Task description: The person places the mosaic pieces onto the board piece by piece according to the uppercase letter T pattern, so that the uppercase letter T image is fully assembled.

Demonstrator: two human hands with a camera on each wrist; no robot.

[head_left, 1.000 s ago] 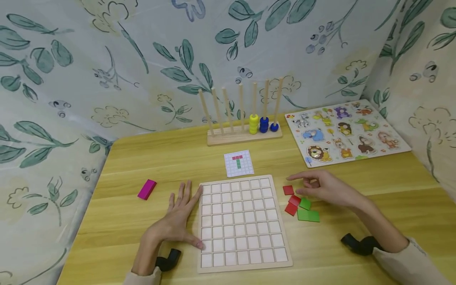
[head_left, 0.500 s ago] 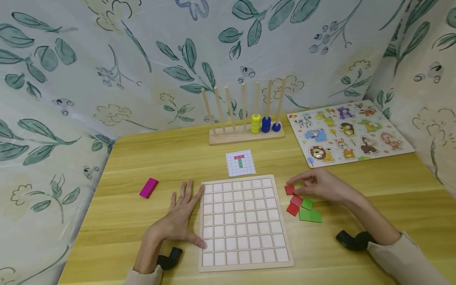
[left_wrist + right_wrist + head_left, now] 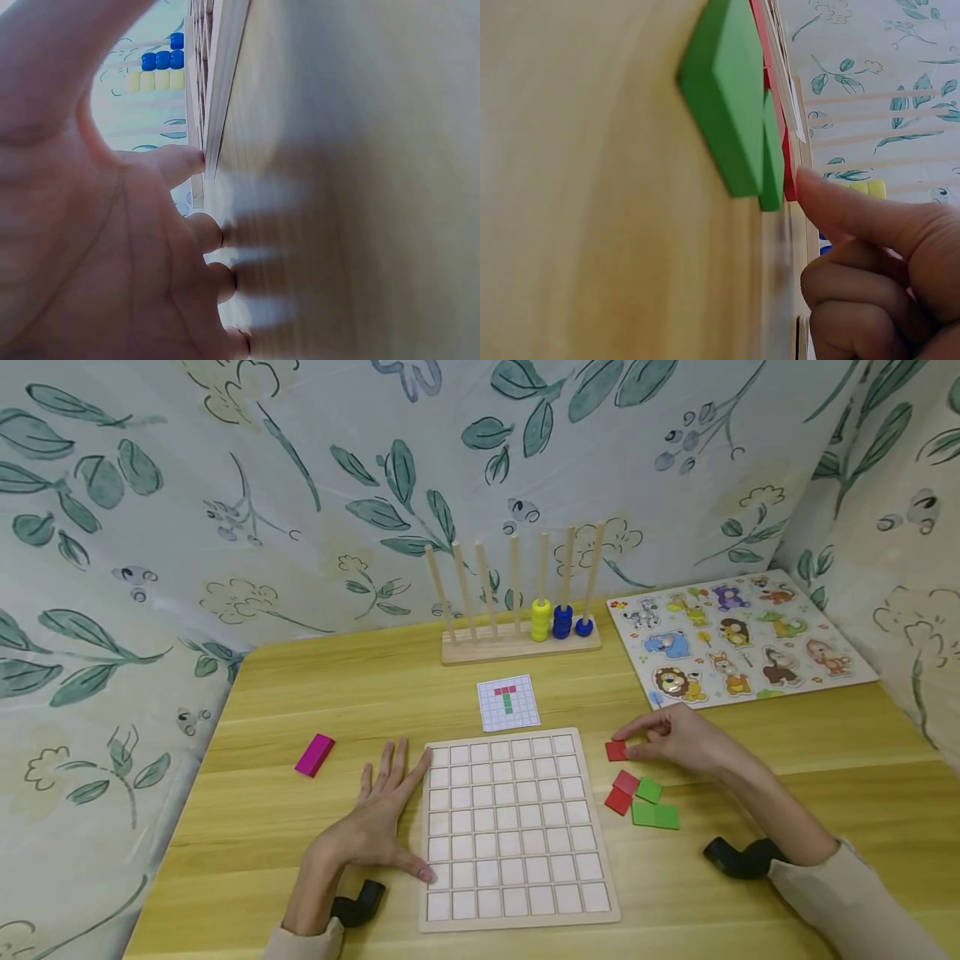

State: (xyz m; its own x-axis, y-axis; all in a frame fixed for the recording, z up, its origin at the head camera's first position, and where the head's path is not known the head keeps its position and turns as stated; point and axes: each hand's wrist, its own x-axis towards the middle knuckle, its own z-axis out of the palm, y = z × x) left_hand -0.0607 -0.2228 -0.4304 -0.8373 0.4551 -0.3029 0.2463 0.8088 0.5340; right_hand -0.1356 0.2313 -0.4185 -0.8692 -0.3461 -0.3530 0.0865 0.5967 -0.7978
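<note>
My right hand (image 3: 682, 739) pinches a red square tile (image 3: 616, 751) between index finger and thumb, just right of the grid board's upper corner. In the right wrist view the thumb tip and curled fingers of the right hand (image 3: 877, 262) show. Below that hand lie two more red tiles (image 3: 618, 801), touching each other, and several green tiles (image 3: 656, 815). My left hand (image 3: 367, 827) lies with fingers spread beside the white-celled wooden grid board (image 3: 422, 893). Its thumb and index fingertip touch the left edge, and its other fingertips rest on the table in the left wrist view.
A card (image 3: 491, 718) with a red and green T pattern lies above the board. Behind it stands a peg rack (image 3: 480, 652) with yellow and blue beads. An animal puzzle (image 3: 750, 635) lies back right, a magenta block (image 3: 315, 755) at left on the wooden table (image 3: 337, 685).
My right hand has closed its thumb and index finger on the red tile and shifted it slightly away from the other tiles, toward the back. The left hand stays in place.
</note>
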